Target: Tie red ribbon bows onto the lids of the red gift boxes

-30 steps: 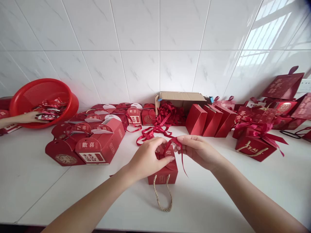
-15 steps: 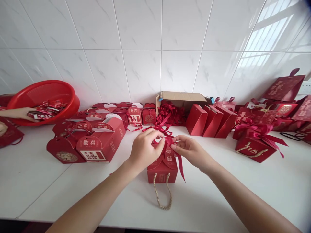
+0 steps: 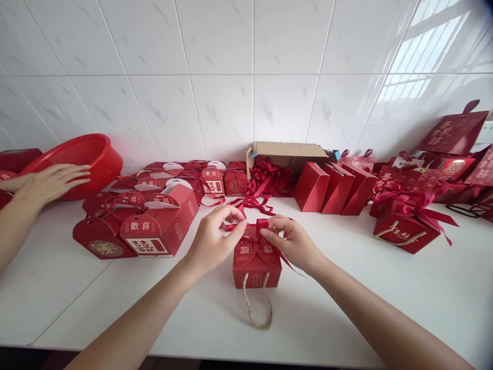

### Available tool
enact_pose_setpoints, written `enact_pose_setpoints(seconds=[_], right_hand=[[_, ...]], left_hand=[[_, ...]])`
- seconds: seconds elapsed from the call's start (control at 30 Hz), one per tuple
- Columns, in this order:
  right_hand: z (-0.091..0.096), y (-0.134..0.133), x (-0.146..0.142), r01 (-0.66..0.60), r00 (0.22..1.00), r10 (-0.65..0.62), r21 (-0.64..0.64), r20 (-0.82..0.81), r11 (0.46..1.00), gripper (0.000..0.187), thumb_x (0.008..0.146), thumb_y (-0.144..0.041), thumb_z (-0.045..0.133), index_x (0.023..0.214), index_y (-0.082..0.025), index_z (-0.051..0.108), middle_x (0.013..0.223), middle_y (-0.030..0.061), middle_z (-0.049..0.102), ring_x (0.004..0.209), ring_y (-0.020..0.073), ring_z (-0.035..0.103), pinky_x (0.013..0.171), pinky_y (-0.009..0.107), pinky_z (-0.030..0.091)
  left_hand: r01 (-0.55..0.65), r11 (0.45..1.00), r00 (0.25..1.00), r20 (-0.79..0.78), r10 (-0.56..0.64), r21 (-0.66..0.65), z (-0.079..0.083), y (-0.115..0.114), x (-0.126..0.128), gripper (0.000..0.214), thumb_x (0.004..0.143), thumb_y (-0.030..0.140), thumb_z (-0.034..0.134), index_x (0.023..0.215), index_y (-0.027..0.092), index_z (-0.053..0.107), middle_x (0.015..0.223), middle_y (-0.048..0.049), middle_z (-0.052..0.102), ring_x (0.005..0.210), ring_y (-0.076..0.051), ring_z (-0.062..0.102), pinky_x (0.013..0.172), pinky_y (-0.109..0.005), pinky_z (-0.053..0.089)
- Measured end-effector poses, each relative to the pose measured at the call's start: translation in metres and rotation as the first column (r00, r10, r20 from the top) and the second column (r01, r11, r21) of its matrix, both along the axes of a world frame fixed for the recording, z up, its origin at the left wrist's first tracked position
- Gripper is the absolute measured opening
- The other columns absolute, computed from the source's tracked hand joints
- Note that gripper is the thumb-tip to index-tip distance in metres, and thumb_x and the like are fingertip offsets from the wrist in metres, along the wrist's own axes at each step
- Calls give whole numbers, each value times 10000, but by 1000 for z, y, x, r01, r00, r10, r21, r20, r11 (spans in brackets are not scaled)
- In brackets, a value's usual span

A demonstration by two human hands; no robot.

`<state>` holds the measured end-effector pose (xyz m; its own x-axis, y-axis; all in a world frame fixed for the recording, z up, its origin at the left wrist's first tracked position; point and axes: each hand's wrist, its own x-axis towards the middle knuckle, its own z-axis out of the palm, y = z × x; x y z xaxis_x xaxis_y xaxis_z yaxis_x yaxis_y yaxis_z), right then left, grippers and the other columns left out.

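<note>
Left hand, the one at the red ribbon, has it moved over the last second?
Yes: the left hand has moved to the left, judged against the cardboard box by the wall, which has stayed put.

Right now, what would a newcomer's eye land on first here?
Front and centre, the left hand and right hand pinch a red ribbon at the top of a small box with a rope handle. At far left, a co-worker's hand is at a bright red basin. To the right sits a box topped with a big bow.
</note>
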<state>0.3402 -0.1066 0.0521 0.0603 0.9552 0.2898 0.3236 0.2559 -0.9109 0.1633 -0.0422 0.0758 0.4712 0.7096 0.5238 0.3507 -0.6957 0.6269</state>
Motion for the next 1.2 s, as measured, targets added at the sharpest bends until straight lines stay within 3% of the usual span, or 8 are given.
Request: enact_pose_setpoints(seconds=[0.2,0.37,0.43,0.57,0.83,0.93,1.03,1.2], right_hand=[[-8,-1,0,-131,990,129,-32,-61,991,287,895,-424,501,769,-170,549,700,-4,547,640,120,504,584,230,396],[-5,-2,-3,-158,987,158,-13,-40,987,250,928,-345,455,796,-167,569,775,18,616,711,133,552,643,238,421],[-4,-3,-7,-120,993,120,5,1,993,222,922,-287,451,780,-166,571,786,22,641,728,136,569,672,242,427],[-3,-5,-16,-9,997,8,13,75,1000,176,886,-229,460,772,-171,581,754,23,655,698,147,581,644,250,426],[-5,-3,-24,115,967,-127,68,222,991,182,826,-191,486,822,-179,667,719,29,658,640,156,558,597,266,395],[-3,-6,-22,53,963,-85,127,256,990,201,825,-172,471,849,-186,670,673,9,619,609,135,519,606,259,386],[-1,-10,-21,-6,963,-34,147,268,989,125,802,-200,513,710,-177,595,596,-16,514,549,110,423,530,237,326],[-4,-8,-20,46,979,-70,124,192,991,336,852,-348,512,572,-180,432,563,-15,446,528,103,374,491,235,288]], left_hand=[[-9,915,994,-102,-35,-403,-22,15,-17,322,765,502,619,815,190,560,857,-16,604,811,-186,574,751,-309,454],[136,677,982,9,-189,-723,-27,15,-20,389,769,547,594,832,164,619,825,-35,612,750,-170,559,684,-283,442],[142,635,981,23,-191,-759,-25,16,-21,393,756,542,611,767,150,625,700,-7,552,626,-123,479,576,-241,382],[123,671,986,12,-167,-731,-18,15,-25,366,750,492,644,644,152,562,562,54,358,517,-77,301,478,-210,248],[149,825,972,-74,-225,-546,20,-9,-23,293,784,431,615,643,173,610,576,23,469,550,-106,424,494,-220,342],[188,832,967,-50,-250,-522,36,-12,-12,286,802,413,595,649,179,654,495,38,407,469,-90,367,432,-219,293],[284,824,949,20,-316,-491,50,-10,5,300,823,372,585,597,184,648,484,32,425,495,-99,431,496,-225,383],[402,769,908,110,-404,-497,58,3,33,318,858,459,526,969,209,690,751,-31,640,662,-140,581,590,-243,473]])
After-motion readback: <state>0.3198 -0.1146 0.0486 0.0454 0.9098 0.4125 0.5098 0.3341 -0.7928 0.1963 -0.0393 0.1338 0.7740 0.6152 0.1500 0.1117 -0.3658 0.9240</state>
